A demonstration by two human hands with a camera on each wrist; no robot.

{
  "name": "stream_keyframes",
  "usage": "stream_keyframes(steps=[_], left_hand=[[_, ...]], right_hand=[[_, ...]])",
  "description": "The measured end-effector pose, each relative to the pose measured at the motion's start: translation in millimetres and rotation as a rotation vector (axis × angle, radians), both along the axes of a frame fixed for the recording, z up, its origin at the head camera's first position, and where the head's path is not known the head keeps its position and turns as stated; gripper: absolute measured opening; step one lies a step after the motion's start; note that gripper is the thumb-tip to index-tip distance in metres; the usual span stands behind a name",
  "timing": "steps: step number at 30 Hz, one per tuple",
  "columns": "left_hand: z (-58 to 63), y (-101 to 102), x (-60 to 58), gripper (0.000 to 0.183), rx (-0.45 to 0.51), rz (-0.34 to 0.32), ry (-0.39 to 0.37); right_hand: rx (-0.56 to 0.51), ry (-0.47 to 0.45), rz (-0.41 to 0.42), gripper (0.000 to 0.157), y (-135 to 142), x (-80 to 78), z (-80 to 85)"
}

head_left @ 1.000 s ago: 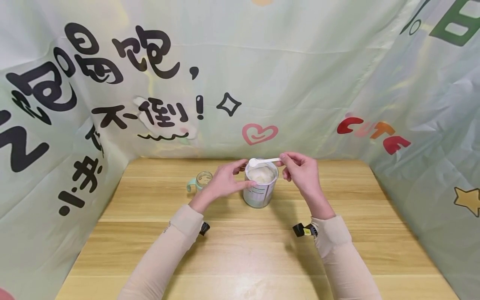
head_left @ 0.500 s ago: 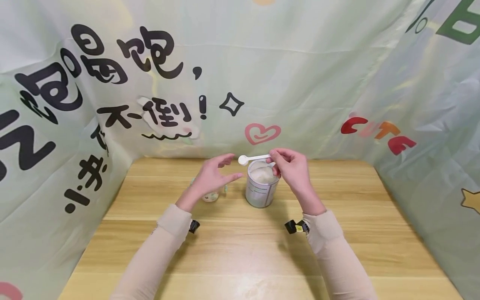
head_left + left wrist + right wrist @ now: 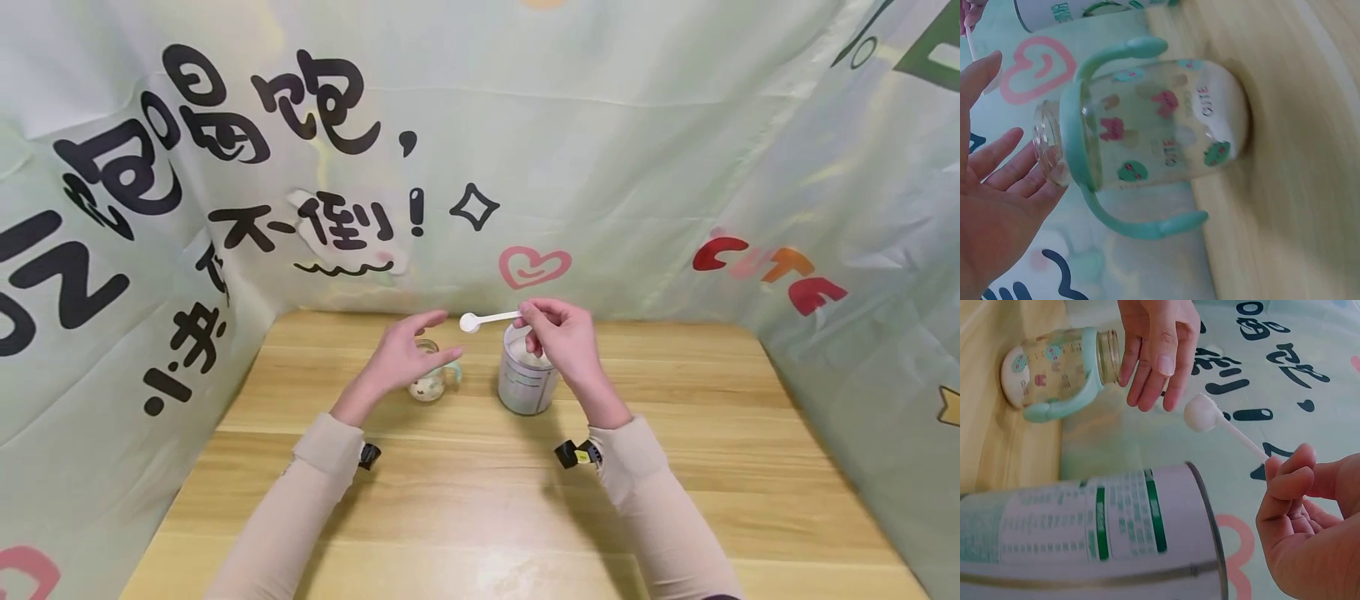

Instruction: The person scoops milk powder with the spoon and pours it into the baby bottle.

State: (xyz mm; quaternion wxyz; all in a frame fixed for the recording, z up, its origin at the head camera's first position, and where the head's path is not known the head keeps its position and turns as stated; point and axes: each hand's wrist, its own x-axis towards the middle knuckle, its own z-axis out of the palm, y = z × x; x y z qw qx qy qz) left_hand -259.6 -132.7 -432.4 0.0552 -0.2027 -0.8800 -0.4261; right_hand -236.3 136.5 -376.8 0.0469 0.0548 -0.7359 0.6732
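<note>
My right hand pinches the handle end of a small white scoop, level in the air left of the can's mouth. In the right wrist view the scoop's rounded bowl points toward my left hand. An open milk powder can holds pale powder and stands below my right hand. The clear baby bottle, with two mint handles and white powder at its bottom, stands upright and uncapped on the table. Beside its neck my left hand is held with fingers and thumb spread, holding nothing.
The wooden table ends at a printed fabric backdrop with lettering and a pink heart. Fabric also hangs on both sides. Small black cameras are strapped at both wrists.
My left hand has let go of the can and moved left to the bottle. My right hand has carried the scoop left from over the can's mouth.
</note>
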Motion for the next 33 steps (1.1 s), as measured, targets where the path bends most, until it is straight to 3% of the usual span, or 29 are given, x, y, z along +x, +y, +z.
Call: stream_keyframes(steps=[17,33], left_hand=[[-17.5,-25,7.0,0.078,-0.069,0.037,-0.046],[-32.7,-33,12.0,0.075,-0.086,0.100,-0.053]], right_hand=[[0.038,0.032,0.051,0.022,-33,-3.4,-7.6],[0.059,0.023,0.102,0.019,-55,-1.7,-16.1]])
